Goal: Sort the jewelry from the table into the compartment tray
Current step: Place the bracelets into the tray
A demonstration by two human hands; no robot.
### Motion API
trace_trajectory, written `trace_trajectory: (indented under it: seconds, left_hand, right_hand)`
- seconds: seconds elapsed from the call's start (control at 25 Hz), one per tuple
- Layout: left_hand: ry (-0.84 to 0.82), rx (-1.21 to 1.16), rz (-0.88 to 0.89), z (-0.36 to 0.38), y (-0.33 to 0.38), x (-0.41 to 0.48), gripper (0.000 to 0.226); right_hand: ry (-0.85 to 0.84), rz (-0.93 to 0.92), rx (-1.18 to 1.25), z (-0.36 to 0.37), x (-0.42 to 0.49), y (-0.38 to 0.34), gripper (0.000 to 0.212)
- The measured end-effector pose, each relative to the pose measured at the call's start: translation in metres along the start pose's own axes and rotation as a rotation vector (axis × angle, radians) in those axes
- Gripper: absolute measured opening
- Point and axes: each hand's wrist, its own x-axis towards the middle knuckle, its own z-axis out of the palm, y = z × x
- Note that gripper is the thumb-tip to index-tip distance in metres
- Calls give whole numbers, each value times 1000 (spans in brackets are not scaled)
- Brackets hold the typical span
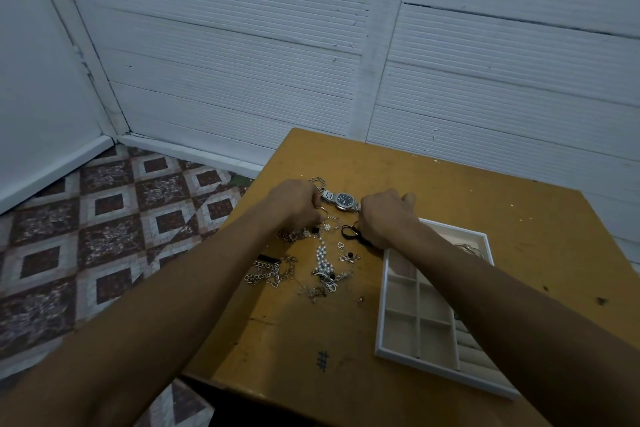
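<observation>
While both hands worked the pile at 12 o'clock, left hand pinched a chain, right hand gripped a black cord; tray drop probably next.

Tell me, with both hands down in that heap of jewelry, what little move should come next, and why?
Probably lift the black cord that the right hand seems to be pinching, and carry it to the white compartment tray beside it. Most compartments in view look bare, while the silver wristwatch with the dark dial, the pearl strand and the silver chains lie on the yellow table.
</observation>
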Motion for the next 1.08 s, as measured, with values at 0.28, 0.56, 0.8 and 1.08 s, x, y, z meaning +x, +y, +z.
trace_trajectory:
  seconds: [0.28, 0.56, 0.8, 1.08]
  left_hand:
    - [14, -113, -14, 0, -1, 0, 23]
    - [34, -222, 12, -2, 1, -4, 7]
    - [39, -120, 38, -8, 7, -7, 12]
    - [80, -37, 66, -16, 14, -17, 13]
  right_hand:
    - [104, -81, -46, 0, -2, 5, 16]
    - [165, -131, 72, -6, -9, 7, 10]
    - [100, -114, 245, -19, -19, 14, 22]
    - [116, -97, 279, -29, -31, 21, 22]
